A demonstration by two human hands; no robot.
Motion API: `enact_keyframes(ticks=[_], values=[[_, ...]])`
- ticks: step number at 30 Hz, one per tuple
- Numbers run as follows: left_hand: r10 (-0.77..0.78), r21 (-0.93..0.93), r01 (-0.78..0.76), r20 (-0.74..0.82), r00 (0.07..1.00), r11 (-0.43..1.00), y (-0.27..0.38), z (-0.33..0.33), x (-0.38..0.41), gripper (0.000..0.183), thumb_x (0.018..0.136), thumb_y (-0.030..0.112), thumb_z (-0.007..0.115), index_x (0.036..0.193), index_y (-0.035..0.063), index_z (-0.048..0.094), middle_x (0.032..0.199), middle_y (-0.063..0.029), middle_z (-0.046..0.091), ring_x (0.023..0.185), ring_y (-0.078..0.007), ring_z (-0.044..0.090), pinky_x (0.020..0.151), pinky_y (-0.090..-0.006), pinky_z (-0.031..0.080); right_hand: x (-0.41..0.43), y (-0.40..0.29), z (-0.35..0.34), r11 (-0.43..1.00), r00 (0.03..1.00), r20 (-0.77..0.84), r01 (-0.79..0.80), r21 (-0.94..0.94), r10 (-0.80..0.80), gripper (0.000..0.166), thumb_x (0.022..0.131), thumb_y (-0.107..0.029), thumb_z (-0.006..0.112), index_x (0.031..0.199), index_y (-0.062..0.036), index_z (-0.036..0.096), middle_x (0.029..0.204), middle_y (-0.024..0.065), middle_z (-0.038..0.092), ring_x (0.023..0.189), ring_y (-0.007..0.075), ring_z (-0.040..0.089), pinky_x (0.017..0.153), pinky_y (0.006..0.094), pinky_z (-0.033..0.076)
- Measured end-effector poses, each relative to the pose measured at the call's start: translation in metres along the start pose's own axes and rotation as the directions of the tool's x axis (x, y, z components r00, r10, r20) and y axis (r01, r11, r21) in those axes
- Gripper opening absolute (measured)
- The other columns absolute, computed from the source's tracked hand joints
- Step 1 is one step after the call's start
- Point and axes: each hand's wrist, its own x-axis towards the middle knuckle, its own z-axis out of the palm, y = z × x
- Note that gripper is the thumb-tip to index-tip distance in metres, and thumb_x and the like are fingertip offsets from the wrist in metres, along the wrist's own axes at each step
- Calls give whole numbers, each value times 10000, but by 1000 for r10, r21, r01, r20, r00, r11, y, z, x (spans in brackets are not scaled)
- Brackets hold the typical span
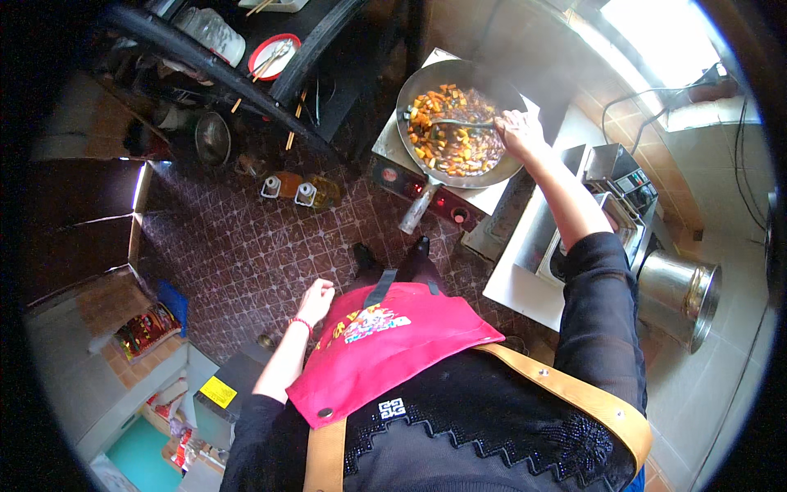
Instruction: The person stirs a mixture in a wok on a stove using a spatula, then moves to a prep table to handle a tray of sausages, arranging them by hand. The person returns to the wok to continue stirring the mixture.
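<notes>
My right hand (519, 132) grips the handle of a metal cooking utensil (458, 123); its head is sunk in the food. Diced orange and green pieces in dark sauce (455, 144) fill the middle of a large wok (409, 92). Steam drifts off its far side. The wok sits on a countertop cooker (393, 144), its metal handle (420, 209) pointing towards me. Beside my red apron (393, 332), my left hand (316, 300) hangs low with curled fingers and nothing visible in it.
A white-edged sink unit (522, 295), a steel pot (676, 301) and a black appliance (624, 178) stand at my right. Two oil bottles (283, 184) (323, 192) are on the tiled floor. A dark rack (215, 58) holds a red-rimmed bowl (255, 52) with chopsticks and a spoon.
</notes>
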Motion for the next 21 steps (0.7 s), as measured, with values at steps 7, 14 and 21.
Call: enact_keyframes(ticks=[7, 14, 21], values=[[5, 38, -8, 69, 998, 999, 13, -14, 24, 239, 864, 235, 598, 1038, 71, 585, 913, -127, 664, 868, -238, 643, 766, -359, 508, -71, -31, -67, 995, 997, 70, -28, -101, 35, 154, 854, -213, 496, 911, -126, 609, 908, 56, 553, 908, 208, 536, 738, 355, 425], [30, 46, -34, 86, 996, 998, 14, -17, 32, 257, 852, 258, 604, 1036, 79, 588, 923, -129, 664, 882, -252, 644, 787, -367, 507, -118, -25, -64, 998, 989, -145, -48, -28, 43, 185, 857, -208, 512, 768, -73, 599, 841, 90, 551, 835, 259, 537, 699, 388, 443], [61, 61, -62, 27, 998, 996, -7, -17, 24, 225, 878, 195, 584, 1046, 45, 569, 767, -54, 633, 684, -116, 611, 630, -286, 498, -98, -79, -14, 944, 962, 149, -257, 208, 229, 197, 822, -179, 490, 762, -41, 617, 784, 173, 585, 742, 333, 617, 652, 426, 486]])
